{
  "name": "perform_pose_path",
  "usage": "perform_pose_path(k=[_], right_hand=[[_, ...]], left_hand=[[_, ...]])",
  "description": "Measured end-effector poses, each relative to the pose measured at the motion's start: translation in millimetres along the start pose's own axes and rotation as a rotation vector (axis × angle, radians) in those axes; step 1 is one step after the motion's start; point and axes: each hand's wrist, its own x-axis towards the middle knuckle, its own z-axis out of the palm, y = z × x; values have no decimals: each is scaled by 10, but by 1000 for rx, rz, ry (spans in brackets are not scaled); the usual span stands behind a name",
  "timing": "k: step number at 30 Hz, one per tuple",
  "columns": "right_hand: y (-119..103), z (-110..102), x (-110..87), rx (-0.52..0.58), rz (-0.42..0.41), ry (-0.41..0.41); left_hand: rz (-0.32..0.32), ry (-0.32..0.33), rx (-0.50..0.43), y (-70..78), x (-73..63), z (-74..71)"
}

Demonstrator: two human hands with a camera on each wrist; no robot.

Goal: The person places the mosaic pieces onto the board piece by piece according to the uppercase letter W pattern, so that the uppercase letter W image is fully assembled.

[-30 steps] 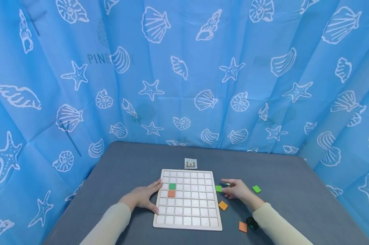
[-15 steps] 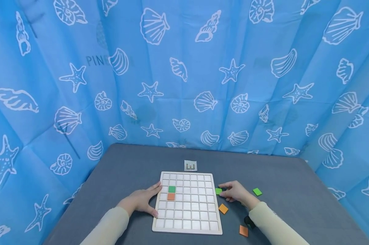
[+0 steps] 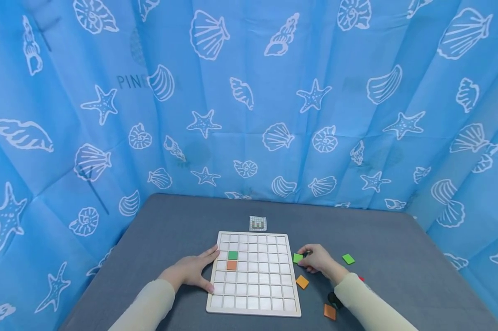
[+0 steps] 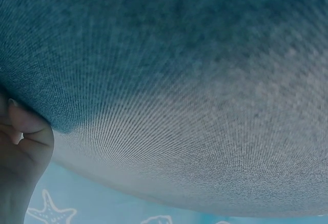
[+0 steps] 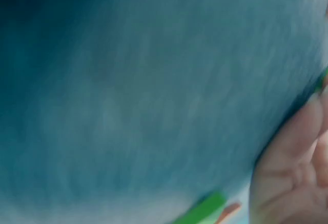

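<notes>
My left hand (image 3: 192, 270) rests at the left edge of a white gridded board (image 3: 253, 312), thumb and fingers spread along its side. Two squares sit in the board's cells: a green tile (image 3: 232, 255) and, just below it, an orange tile (image 3: 231, 265). Beyond the board's right edge, my right hand (image 3: 318, 258) pinches a light green tile (image 3: 298, 258) between thumb and index finger. In the right wrist view only a green sliver of that tile shows by the fingertips. The left wrist view has the hand at its left border, with the board out of sight.
A small card (image 3: 258, 223) with a grid pattern lies behind the board. Loose tiles lie to the right: yellow-orange (image 3: 302, 282), orange (image 3: 329, 311) and another light green (image 3: 348, 259). Something red (image 3: 361, 278) and a dark object (image 3: 334, 299) show beside the right sleeve. A blue shell-print curtain (image 3: 249, 115) surrounds the table.
My right thumb and index finger have closed on the light green tile, which has shifted slightly right, away from the board. The left hand keeps its place at the board's edge.
</notes>
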Motion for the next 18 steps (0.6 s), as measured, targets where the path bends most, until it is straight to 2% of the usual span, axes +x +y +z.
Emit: perform_pose_path(k=[4,8,11,14,18], right_hand=[[2,41,-13,-41,-35,41],[12,77,-27,-25,-47,83],[10,72,-43,18,-23,95],[-21,38,-66,75,34,88],[-108,-25,-99,199,92,63]], left_hand=[[-3,8,2,26,-21,-5],[-9,9,8,43,-35,-7],[-6,9,5,55,-44,-18],[0,9,5,62,-49,-28],[-9,3,10,57,-40,-34]])
